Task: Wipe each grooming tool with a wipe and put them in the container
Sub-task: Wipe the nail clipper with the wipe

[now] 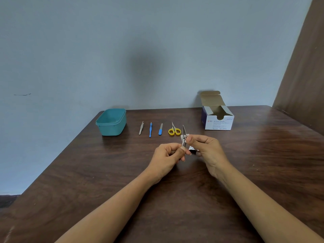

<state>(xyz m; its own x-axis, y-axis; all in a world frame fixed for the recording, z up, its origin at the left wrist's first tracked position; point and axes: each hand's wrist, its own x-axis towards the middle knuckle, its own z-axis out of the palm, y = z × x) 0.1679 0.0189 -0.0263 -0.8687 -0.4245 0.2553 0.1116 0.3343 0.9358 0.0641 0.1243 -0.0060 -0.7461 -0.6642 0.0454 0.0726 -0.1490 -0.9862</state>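
Steel nail clipper upright over table centre: L hand pinches its lower end, R hand pinches white wipe against it. Teal container at far-left corner.

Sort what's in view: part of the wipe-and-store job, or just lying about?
Job: nail clipper, gripped by left hand; wipe, pinched by right hand; tweezers; blue pusher; nail file; yellow scissors; teal container; swab box.
Lying about: nothing loose visible; just table and wall.
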